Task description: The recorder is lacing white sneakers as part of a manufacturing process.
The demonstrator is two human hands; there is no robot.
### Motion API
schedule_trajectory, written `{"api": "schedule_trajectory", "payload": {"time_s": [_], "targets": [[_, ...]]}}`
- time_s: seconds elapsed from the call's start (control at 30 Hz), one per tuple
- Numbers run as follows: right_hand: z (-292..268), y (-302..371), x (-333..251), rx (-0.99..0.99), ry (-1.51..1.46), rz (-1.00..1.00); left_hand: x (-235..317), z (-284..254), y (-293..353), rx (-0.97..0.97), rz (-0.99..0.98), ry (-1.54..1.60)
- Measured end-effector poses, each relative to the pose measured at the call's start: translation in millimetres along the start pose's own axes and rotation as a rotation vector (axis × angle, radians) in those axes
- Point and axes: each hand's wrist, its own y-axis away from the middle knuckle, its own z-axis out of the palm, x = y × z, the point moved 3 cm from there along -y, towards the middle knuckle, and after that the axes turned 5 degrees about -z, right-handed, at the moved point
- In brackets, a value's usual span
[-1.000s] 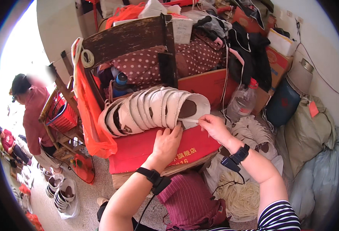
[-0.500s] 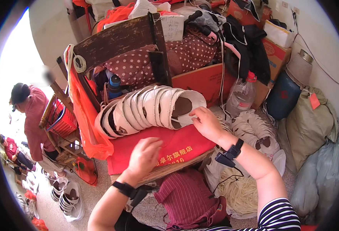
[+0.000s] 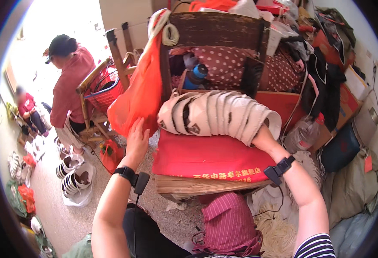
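Observation:
A long row of nested white shoe uppers (image 3: 217,114), with dark openings between its straps, lies on its side on a red cloth (image 3: 206,150) over a wooden chair seat (image 3: 193,187). My right hand (image 3: 266,139) reaches into the open right end of the row, and the uppers hide its fingers. Left of the chair my left hand (image 3: 136,142) has its fingers stretched out. It is at the lower part of an orange plastic bag (image 3: 137,99), which hangs from the chair back; I cannot tell whether it touches the bag.
A blue bottle (image 3: 196,76) and a dotted brown cloth (image 3: 223,62) lie behind the uppers. Strappy shoes (image 3: 75,182) stand on the floor at left, near a stooping person (image 3: 70,86). A clear plastic bottle (image 3: 303,135) and pale cords (image 3: 275,232) are at right.
The view has swung to the left. My left hand has moved from in front of the red cloth to the orange bag. My right hand has gone from the rim into the row's open end.

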Motion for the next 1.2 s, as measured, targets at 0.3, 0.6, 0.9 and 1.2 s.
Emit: {"api": "schedule_trajectory", "payload": {"time_s": [0.3, 0.6, 0.9, 1.2], "targets": [[-5.3, -2.6, -2.8, -0.093, 0.029, 0.049, -18.9, 69.5, -13.3, -0.219, -0.122, 0.39], [6.4, -12.1, 4.9, 0.01, -0.088, 0.028, -39.9, 89.7, -18.7, -0.542, -0.341, 0.58], [4.3, -1.9, 12.5, 0.033, -0.204, 0.239, -48.7, 47.1, -33.3, -0.324, -0.373, 0.69], [14.3, 9.9, 48.4, 0.208, 0.006, 0.339, -48.4, 3.5, -35.2, 0.176, -0.6, 0.926]]}}
